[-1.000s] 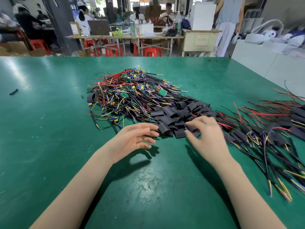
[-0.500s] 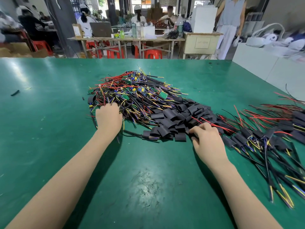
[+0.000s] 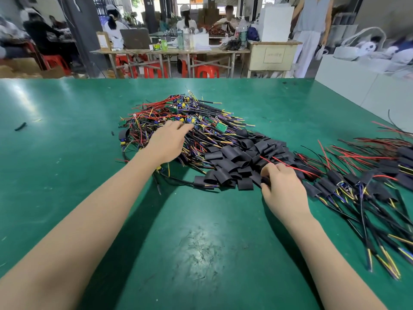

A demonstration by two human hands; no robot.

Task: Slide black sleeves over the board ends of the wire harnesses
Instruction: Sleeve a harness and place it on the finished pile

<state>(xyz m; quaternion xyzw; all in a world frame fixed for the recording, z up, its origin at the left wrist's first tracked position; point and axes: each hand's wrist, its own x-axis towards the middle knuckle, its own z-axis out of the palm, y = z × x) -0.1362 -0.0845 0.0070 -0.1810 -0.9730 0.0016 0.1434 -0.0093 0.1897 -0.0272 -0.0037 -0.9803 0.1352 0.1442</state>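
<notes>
Black sleeves (image 3: 234, 159), green table (image 3: 67, 175)

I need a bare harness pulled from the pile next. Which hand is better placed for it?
The left hand. It is stretched over the pile of bare wire harnesses, fingers on the wires. The right hand is curled on a black sleeve at the sleeve heap's near edge.

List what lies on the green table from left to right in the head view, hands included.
Stray black scrap → left hand reaching into the pile of unsleeved harnesses → heap of loose black sleeves → right hand pinching a sleeve at the heap's edge → sleeved harnesses fanned out at far right.
</notes>
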